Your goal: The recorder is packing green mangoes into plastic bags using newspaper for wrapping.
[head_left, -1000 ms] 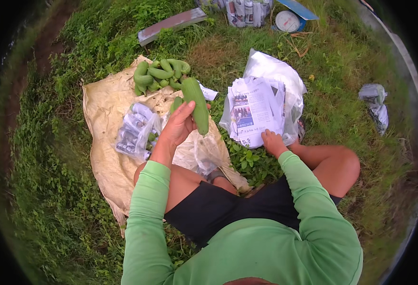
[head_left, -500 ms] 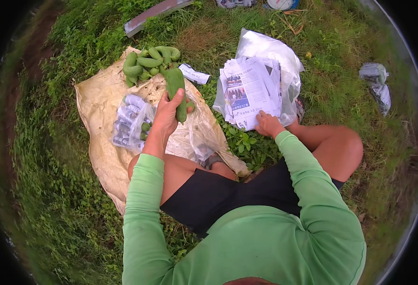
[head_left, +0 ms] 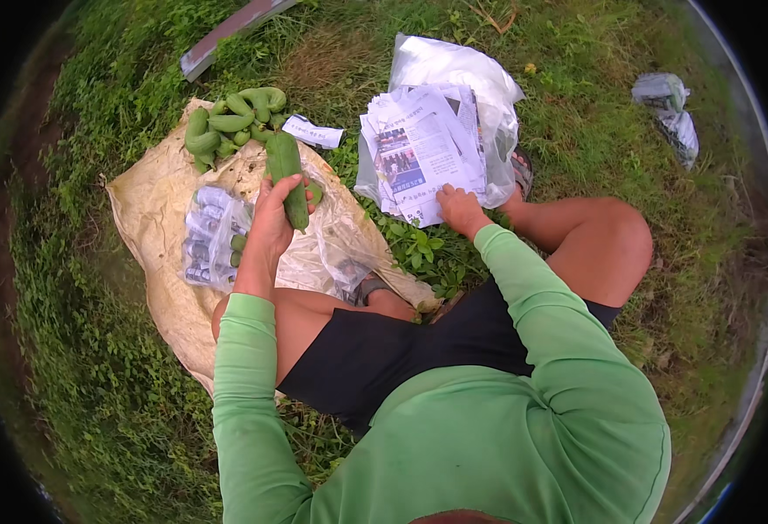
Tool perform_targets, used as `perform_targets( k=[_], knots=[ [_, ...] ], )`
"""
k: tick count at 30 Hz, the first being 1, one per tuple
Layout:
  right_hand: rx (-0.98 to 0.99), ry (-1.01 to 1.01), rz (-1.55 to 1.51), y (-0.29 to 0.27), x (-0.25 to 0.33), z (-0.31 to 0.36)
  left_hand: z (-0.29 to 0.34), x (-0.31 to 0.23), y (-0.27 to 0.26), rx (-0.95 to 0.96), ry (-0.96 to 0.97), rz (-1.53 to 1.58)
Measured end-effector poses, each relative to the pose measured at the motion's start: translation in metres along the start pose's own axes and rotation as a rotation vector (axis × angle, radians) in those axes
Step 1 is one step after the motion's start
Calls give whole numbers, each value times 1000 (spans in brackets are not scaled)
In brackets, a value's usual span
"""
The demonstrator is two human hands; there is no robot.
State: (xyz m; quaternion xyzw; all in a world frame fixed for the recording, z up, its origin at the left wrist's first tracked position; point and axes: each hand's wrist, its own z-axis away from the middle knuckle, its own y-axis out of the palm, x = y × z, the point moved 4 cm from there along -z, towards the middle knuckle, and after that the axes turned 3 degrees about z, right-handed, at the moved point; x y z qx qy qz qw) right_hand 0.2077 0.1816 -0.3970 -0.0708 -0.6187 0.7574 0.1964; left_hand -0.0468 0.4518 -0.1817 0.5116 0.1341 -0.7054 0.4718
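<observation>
My left hand [head_left: 272, 214] is wrapped round a thick green gourd [head_left: 285, 166], which points away from me above the tan sack sheet [head_left: 152, 205]. My right hand [head_left: 463, 210] is at the near right corner of a stack of cut newspaper sheets [head_left: 436, 148], its fingers curled and pinching at the top sheet's edge. Several curved green gourds [head_left: 242, 113] lie heaped at the far end of the sack. Beside that heap rests a paper-wrapped roll [head_left: 314, 132]. To the left of my left hand, a clear plastic bag [head_left: 218, 236] holds several paper-wrapped rolls and some green gourds.
Under the newspaper stack lies a white plastic bag [head_left: 454, 63]. A flat board [head_left: 235, 35] lies in the grass at the far left. Another filled plastic bag [head_left: 666, 113] is off to the right. My bent legs and sandalled feet border the work area.
The view has shifted, so everything sits further left and mostly higher. My left hand still holds the gourd, and my right hand stays at the newspaper's near edge.
</observation>
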Motion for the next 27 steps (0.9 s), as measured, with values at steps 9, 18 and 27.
perform_targets(
  k=[9,18,27],
  knots=[
    [-108,533,-439,-15,-60,-7,3,2,7,45,25,-58],
    [-36,602,-487,-1,-79,-2,12,10,20,136,33,-411],
    [121,518,-457,64,-98,-25,50,76,73,790,-18,-1079]
  ],
)
